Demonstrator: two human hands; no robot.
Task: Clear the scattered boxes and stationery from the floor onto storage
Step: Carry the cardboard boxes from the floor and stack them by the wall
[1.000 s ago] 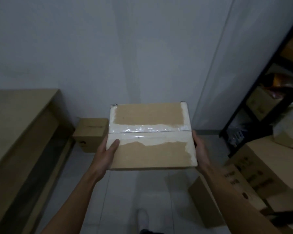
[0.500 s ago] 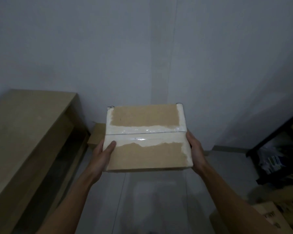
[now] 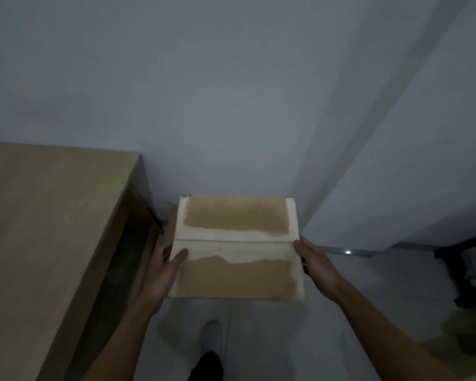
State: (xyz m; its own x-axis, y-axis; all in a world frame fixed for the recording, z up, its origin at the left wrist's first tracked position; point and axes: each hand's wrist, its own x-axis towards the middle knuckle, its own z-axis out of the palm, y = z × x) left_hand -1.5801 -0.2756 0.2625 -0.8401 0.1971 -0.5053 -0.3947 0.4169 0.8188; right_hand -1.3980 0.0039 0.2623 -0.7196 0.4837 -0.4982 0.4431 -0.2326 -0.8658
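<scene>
A brown cardboard box (image 3: 237,279) sealed with wide clear tape is held level above the floor at the centre of the view. My left hand (image 3: 164,268) grips its left side with the thumb on top. My right hand (image 3: 318,266) grips its right side, the fingers hidden under and behind the box. A second small cardboard box (image 3: 169,228) on the floor by the wall is mostly hidden behind the held one.
A low wooden cabinet (image 3: 47,229) runs along the left, its open front facing the aisle. A black metal shelf rack (image 3: 467,270) with clutter stands at the right edge. White walls lie ahead. A shoe (image 3: 212,335) shows on the tiled floor below.
The view has swung left and closer to the wall with the box still held in both hands. The cabinet now fills more of the left, and the boxes on the right have left the view.
</scene>
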